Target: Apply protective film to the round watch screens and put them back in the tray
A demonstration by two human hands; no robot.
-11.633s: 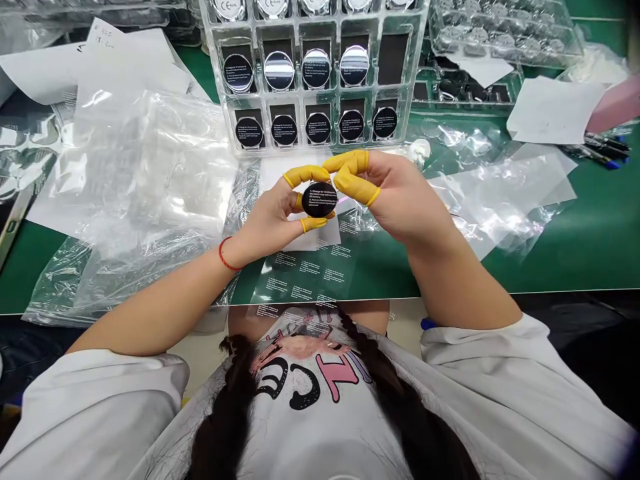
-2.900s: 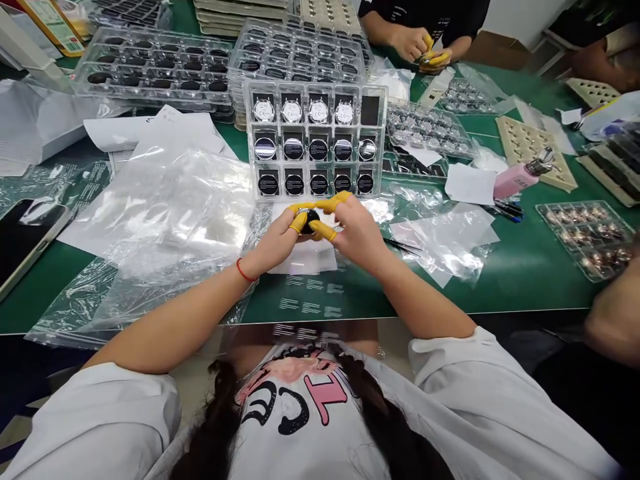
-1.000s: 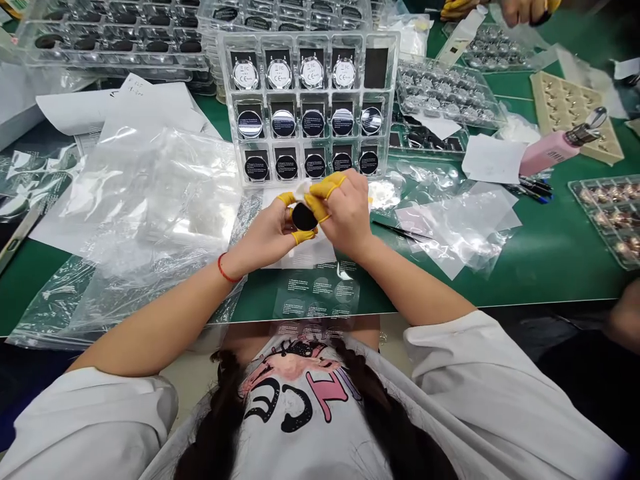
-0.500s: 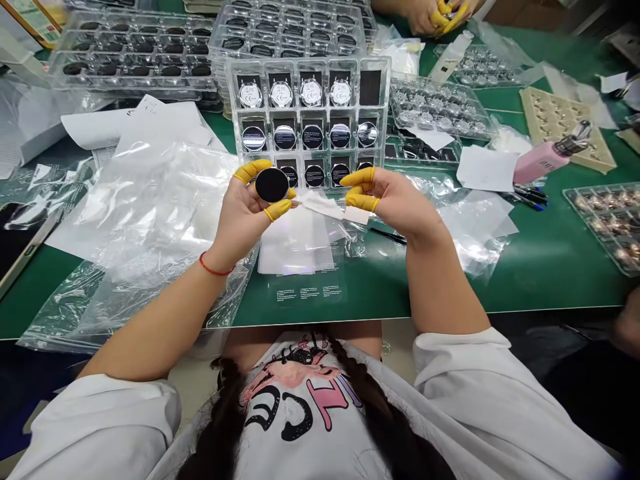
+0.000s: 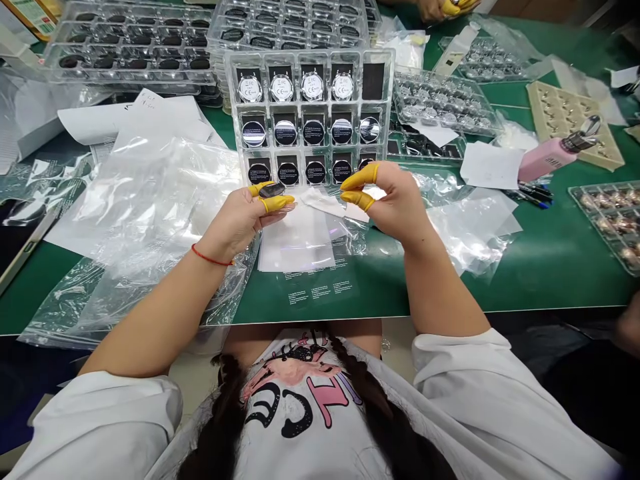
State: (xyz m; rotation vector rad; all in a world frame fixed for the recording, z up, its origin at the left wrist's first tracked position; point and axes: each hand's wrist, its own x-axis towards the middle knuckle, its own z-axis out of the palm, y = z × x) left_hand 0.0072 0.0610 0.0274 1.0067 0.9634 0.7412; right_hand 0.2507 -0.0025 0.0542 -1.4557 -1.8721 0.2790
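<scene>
My left hand (image 5: 235, 223) holds a round black watch (image 5: 272, 190) between yellow finger cots (image 5: 277, 203), tilted almost edge-on. My right hand (image 5: 393, 200) is raised beside it and holds nothing, its cotted thumb and forefinger slightly apart. Behind both hands stands a clear plastic display tray (image 5: 310, 113) holding rows of round watches, some showing silver backs and others dark faces. A crumpled white wipe (image 5: 320, 201) lies on a stack of film sheets (image 5: 295, 243) below the hands, closest to my left hand's fingertips.
Crinkled clear plastic bags (image 5: 170, 200) lie to my left and right. Stacked clear trays (image 5: 285, 30) stand at the back. On the right are a pink bottle (image 5: 547, 160), several pens (image 5: 535, 193) and a tray of copper-coloured parts (image 5: 607, 223). A co-worker's hand (image 5: 445, 7) shows at the top.
My left hand has turned the black watch from face-on to nearly edge-on. My right hand has risen slightly toward the display tray, still holding nothing.
</scene>
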